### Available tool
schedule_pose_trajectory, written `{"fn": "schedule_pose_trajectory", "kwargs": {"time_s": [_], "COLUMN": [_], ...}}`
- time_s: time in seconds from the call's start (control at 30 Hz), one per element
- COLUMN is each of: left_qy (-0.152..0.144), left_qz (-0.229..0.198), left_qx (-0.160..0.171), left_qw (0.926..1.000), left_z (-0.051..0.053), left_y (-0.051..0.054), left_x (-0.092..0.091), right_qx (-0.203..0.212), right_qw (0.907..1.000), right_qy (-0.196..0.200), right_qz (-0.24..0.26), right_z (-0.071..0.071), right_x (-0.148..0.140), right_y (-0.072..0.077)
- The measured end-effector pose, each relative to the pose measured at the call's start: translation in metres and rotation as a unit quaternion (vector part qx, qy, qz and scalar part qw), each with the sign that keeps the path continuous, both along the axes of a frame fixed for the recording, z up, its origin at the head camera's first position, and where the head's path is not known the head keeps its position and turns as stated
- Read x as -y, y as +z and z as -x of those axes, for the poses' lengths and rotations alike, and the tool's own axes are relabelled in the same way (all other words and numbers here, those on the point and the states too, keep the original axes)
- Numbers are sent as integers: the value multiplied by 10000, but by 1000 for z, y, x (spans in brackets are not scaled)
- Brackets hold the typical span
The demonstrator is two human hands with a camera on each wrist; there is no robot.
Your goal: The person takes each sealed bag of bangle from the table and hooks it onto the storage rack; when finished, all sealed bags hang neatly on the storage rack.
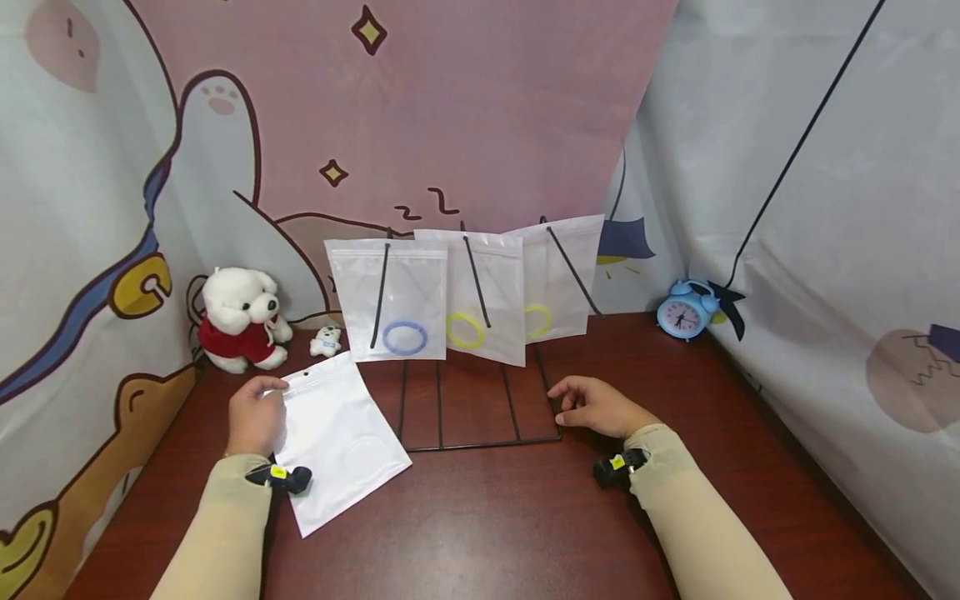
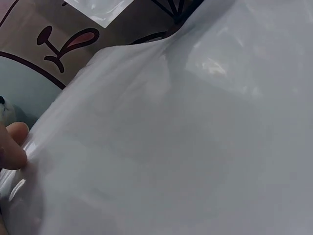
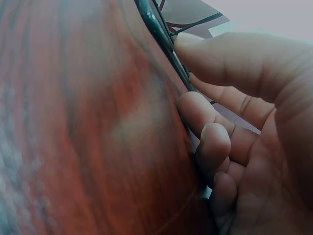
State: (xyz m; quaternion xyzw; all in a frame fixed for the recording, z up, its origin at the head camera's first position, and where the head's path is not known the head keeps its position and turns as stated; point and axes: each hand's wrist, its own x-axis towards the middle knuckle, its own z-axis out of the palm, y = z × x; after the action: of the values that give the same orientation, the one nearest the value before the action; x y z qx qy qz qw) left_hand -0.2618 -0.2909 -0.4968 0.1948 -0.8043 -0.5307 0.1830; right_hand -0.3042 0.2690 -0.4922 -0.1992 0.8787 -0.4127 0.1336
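At the left, my left hand (image 1: 255,417) pinches the top corner of a white zip bag (image 1: 345,450), which slants above the table with a faint round shape showing through. In the left wrist view the bag fills most of the picture, fingertips (image 2: 14,152) at its edge. My right hand (image 1: 600,406) grips the right side of a black wire rack (image 1: 480,445) near its front corner. Three zip bags hang from the rack's hooks: the left bag (image 1: 412,287) with a blue ring (image 1: 405,323), the middle bag (image 1: 495,283) and right bag (image 1: 555,283) each with a yellow ring.
A white plush dog (image 1: 232,300) in red and a small dog figure (image 1: 326,341) sit at the back left of the brown table (image 1: 480,533). At the back right stands a blue alarm clock (image 1: 682,319). Printed cloth walls surround the table.
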Motion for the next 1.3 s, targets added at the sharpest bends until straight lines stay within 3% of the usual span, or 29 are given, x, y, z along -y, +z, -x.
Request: {"fn": "schedule_pose_trajectory", "kwargs": {"time_s": [0.4,0.67,0.97,1.07,1.17,1.3], "left_qy": [641,918,981,961,922,860], "left_qz": [-628,-1369,-1829,-2006,-2184,-2350], "left_qx": [-585,-985,-1193,-1325,-1494,-1739], "left_qw": [9942,9814,9709,9659,9599,9524], "left_z": [3,4,5,2,-5,-6], "left_y": [-1,-2,-3,1,13,14], "left_x": [3,4,7,5,-3,-3], "right_qx": [-81,-87,-71,-61,-48,-48], "right_qw": [9999,9999,9999,10000,9999,9999], "right_qy": [-23,-27,-23,-11,-24,-55], "right_qz": [-79,-110,-80,-72,-86,-118], "right_z": [2,1,0,0,0,0], "right_x": [-1,0,1,1,1,1], "right_y": [-2,-1,1,1,1,0]}}
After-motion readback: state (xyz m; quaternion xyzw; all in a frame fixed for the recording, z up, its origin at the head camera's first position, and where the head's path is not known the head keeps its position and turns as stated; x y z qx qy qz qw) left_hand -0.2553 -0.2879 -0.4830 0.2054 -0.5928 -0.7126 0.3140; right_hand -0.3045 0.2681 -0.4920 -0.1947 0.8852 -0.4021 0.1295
